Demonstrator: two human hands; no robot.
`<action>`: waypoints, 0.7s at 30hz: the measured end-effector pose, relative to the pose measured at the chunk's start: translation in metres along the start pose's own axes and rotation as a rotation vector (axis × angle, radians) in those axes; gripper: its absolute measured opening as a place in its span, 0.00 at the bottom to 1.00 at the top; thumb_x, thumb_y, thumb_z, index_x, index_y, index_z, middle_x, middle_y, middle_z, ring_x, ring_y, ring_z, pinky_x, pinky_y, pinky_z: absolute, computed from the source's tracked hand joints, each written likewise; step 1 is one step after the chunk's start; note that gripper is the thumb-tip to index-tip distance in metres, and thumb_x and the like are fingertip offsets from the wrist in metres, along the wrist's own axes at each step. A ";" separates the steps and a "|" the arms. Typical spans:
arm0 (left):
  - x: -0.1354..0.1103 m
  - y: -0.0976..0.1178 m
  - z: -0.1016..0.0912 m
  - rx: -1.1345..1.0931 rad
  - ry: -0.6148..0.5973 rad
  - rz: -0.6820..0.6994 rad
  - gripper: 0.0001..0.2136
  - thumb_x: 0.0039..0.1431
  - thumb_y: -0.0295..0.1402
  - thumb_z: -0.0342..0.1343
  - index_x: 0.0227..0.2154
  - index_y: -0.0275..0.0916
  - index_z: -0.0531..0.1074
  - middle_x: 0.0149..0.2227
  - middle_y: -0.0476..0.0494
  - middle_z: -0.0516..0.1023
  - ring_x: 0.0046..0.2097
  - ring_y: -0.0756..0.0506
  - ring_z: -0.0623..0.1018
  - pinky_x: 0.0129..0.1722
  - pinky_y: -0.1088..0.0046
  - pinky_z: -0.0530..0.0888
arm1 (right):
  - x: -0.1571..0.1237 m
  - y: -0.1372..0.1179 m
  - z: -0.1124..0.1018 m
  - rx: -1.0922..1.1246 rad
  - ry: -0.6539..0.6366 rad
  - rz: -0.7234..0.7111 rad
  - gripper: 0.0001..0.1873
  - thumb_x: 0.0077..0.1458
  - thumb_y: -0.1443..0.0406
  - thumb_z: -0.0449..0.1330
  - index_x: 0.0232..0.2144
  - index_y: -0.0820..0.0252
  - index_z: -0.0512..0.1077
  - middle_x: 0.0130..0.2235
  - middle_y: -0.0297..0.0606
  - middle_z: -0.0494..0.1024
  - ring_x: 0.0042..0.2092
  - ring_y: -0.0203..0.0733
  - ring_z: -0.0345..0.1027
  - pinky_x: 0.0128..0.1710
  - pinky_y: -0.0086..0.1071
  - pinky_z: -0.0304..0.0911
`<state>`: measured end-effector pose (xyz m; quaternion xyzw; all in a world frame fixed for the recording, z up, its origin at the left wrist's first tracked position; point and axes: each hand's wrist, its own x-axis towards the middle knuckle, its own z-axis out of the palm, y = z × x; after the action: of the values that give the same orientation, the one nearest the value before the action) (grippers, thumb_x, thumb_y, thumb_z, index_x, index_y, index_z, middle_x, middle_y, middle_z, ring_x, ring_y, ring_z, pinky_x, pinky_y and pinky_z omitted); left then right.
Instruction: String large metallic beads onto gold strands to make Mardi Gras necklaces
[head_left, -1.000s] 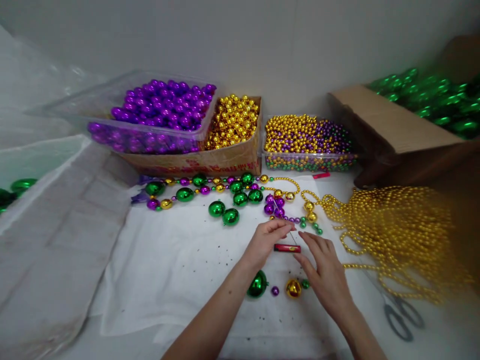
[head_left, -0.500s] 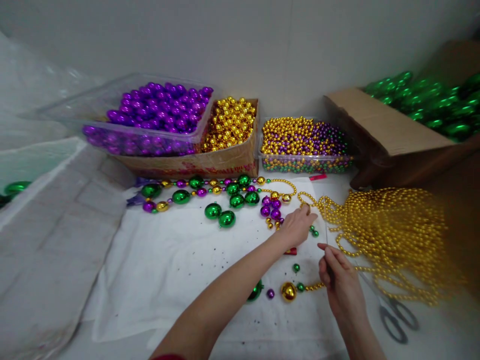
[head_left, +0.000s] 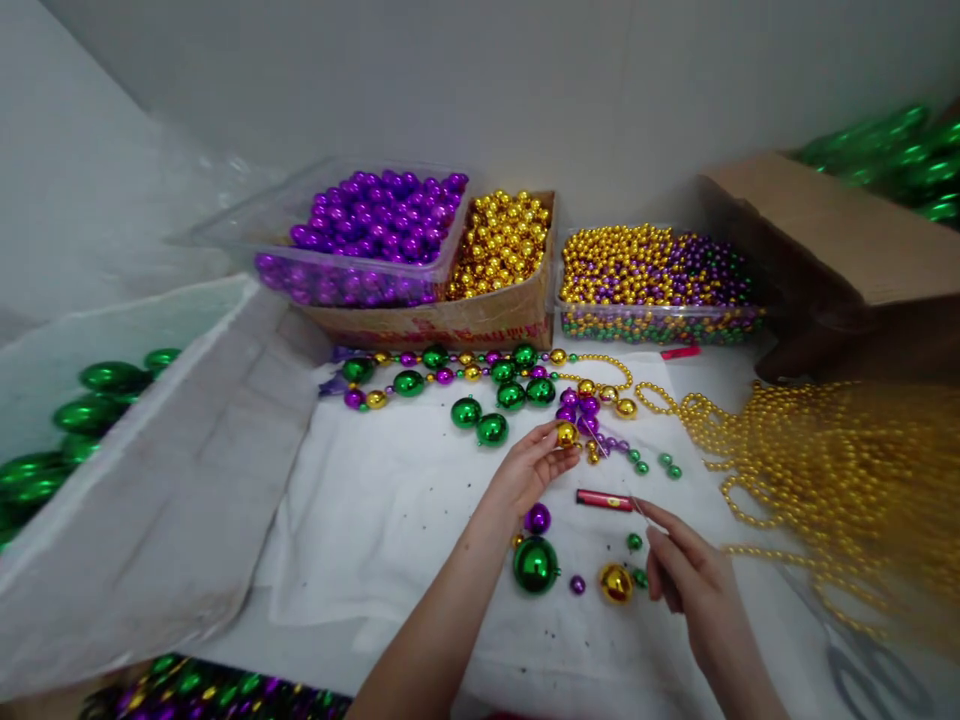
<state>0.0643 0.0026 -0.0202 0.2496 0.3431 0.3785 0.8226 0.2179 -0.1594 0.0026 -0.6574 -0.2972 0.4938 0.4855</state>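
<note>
My left hand [head_left: 534, 468] pinches a shiny gold ball bead [head_left: 566, 434] in its fingertips, beside a cluster of purple beads [head_left: 589, 405]. Fingers together, my right hand [head_left: 690, 575] grips a thin pale strand [head_left: 639, 508]; whether it is a needle or thread I cannot tell. Between the hands lies a red tube [head_left: 604, 499] with a yellow mark. Near my left wrist rest a big green ball [head_left: 535, 565] and a purple ball [head_left: 538, 518]. A gold ball [head_left: 616, 582] is close to my right fingers. Small green beads [head_left: 670, 466] lie further right.
Behind stand a clear bin of purple balls [head_left: 375, 225], a carton of gold balls [head_left: 502, 240] and a tub of small mixed beads [head_left: 652, 270]. A beaded garland [head_left: 465, 372] lies before them. Gold bead strands [head_left: 832, 480] and blurred scissors [head_left: 874, 670] are at the right.
My left hand has moved from the gold strands back to the left and now holds a gold ball. My right hand stays low, its thin strand now visible. The view has shifted left.
</note>
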 end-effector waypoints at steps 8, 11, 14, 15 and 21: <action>-0.005 -0.003 -0.017 -0.088 0.088 0.037 0.09 0.55 0.27 0.59 0.40 0.34 0.72 0.38 0.41 0.78 0.35 0.48 0.79 0.43 0.68 0.75 | -0.018 -0.003 0.011 -0.274 -0.016 -0.089 0.26 0.58 0.51 0.51 0.51 0.60 0.73 0.16 0.28 0.61 0.21 0.36 0.57 0.23 0.29 0.54; -0.005 -0.004 -0.018 -0.119 0.100 0.027 0.08 0.55 0.27 0.59 0.38 0.33 0.72 0.37 0.41 0.78 0.35 0.48 0.79 0.42 0.69 0.75 | -0.019 -0.003 0.012 -0.324 -0.025 -0.096 0.27 0.58 0.50 0.51 0.51 0.60 0.73 0.16 0.28 0.61 0.21 0.37 0.59 0.23 0.29 0.54; -0.006 -0.005 -0.019 -0.132 0.108 0.025 0.07 0.55 0.27 0.59 0.37 0.33 0.73 0.36 0.41 0.78 0.35 0.48 0.79 0.42 0.70 0.75 | -0.019 -0.004 0.012 -0.351 -0.022 -0.089 0.29 0.58 0.50 0.50 0.52 0.61 0.72 0.17 0.29 0.61 0.21 0.38 0.58 0.22 0.30 0.54; -0.007 -0.006 -0.019 -0.128 0.108 0.027 0.07 0.55 0.27 0.59 0.37 0.33 0.73 0.36 0.41 0.78 0.35 0.48 0.79 0.42 0.70 0.75 | -0.019 -0.005 0.012 -0.356 -0.021 -0.085 0.29 0.58 0.50 0.50 0.52 0.61 0.72 0.17 0.29 0.61 0.20 0.38 0.58 0.22 0.30 0.53; -0.014 -0.009 -0.016 -0.067 0.034 0.053 0.08 0.57 0.29 0.58 0.40 0.37 0.73 0.37 0.45 0.78 0.36 0.49 0.78 0.43 0.71 0.74 | -0.016 -0.004 0.017 -0.380 0.005 -0.121 0.29 0.57 0.49 0.50 0.50 0.60 0.74 0.17 0.30 0.62 0.21 0.40 0.58 0.22 0.30 0.54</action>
<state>0.0493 -0.0107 -0.0313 0.2244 0.3372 0.4155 0.8144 0.1966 -0.1663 0.0117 -0.7194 -0.4228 0.3973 0.3820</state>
